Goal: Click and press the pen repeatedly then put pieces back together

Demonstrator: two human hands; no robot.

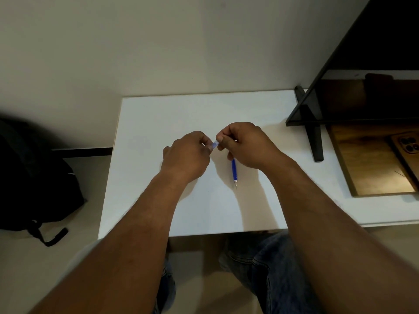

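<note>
Head view: both hands meet over the middle of a white table (145, 200). Left hand (186, 156) has fingers curled, pinching a small pale-blue translucent pen cap (214, 145) at its fingertips. Right hand (244, 146) is also curled, its thumb and forefinger pinching the other end of the same cap, so the cap sits between the two hands, held just above the tabletop. Right hand also grips a blue pen (234, 172); the barrel sticks out below the palm, metal tip pointing toward the person, close to the table surface; cannot tell whether the tip touches it. Upper part of the pen is hidden inside the fist.

Black monitor (362, 64) stands at the right rear of the table on a dark stand foot (314, 137). Wooden board (371, 164) lies under it, with a phone (408, 146) on top at the right edge. Black backpack (34, 177) sits on the floor left of the table. Jeans-clad legs (272, 268) show below the near table edge.
</note>
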